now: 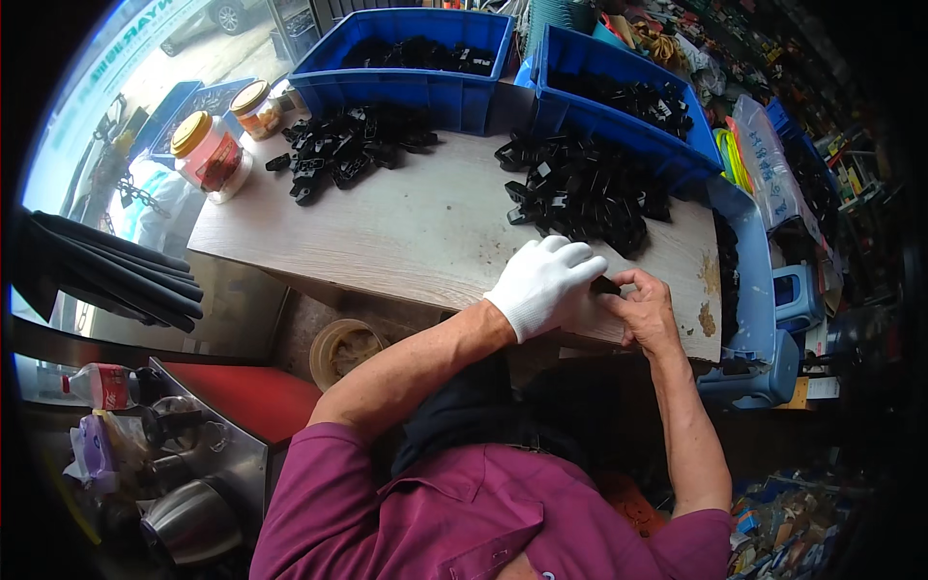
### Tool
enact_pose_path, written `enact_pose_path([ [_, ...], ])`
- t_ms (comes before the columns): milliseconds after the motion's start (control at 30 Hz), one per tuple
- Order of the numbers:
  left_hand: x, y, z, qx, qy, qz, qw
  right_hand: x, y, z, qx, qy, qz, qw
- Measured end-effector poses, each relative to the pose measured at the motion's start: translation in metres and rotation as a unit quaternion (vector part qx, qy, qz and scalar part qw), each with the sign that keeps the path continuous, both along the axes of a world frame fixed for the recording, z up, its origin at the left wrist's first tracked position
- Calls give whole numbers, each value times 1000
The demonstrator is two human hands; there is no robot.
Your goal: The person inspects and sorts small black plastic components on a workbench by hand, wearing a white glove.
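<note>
My left hand [549,286], in a white knitted glove, and my bare right hand [646,311] meet over the front edge of the table, right of its middle. Between their fingertips is a small black part [606,285], mostly hidden, so its exact kind does not show. Both hands are closed around it. Just beyond them lies a large heap of black plastic parts [590,193]. A smaller heap of similar black parts [343,145] sits farther left on the wood-grain tabletop [425,217].
Two blue crates [401,92] [628,121] holding black parts stand along the table's far side. Lidded jars [208,159] are at the far left corner. A light blue plastic stool [764,372] is at the right, and a round tub [338,353] stands below the table.
</note>
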State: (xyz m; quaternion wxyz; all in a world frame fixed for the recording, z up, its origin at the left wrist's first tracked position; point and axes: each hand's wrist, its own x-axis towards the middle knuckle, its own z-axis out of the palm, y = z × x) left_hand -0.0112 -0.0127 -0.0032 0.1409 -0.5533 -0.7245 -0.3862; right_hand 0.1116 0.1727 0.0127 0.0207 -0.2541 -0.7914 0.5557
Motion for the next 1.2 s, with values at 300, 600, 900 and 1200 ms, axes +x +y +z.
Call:
enact_pose_path([
  [300, -177, -131, -10, -103, 188, 405, 889, 1, -5, 1, -41, 54, -19, 998],
  [600, -190, -140, -29, -89, 150, 327, 929, 3, -4, 0, -53, 67, -38, 996],
  [900, -154, -133, -23, -67, 123, 367, 919, 11, 6, 4, -110, 66, -88, 988],
  [1200, -151, -140, -23, -102, 75, 385, 914, 13, 51, 10, -131, 66, -181, 973],
])
